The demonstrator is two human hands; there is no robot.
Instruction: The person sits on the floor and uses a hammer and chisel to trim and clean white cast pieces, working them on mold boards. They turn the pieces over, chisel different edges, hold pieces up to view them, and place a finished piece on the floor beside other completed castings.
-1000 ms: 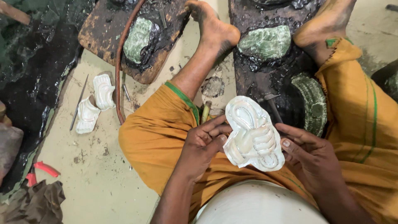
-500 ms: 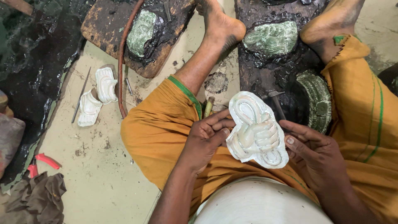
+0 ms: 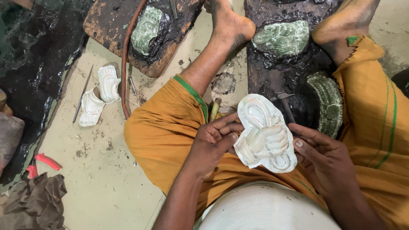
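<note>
Embossed silvery metal relief (image 3: 265, 133), hand-shaped motif, gripped both hands.

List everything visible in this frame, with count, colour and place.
Embossed silvery-white metal relief plaque: one, held over the lap between both hands.
Small white embossed pieces: two, on the floor at left.
Green-tinted relief pieces: three, set in black pitch on boards, top.
Wooden boards coated in black pitch: two, top left and top right.
Reddish-brown hose: one, curving over the left board.
Thin metal rod: one, grey, beside the white pieces.
Red-handled pliers: one, lower left.
Brown cloth: one, bottom left corner.
Left hand: grip on plaque's left edge.
Right hand: fingers at plaque's right edge.
</note>
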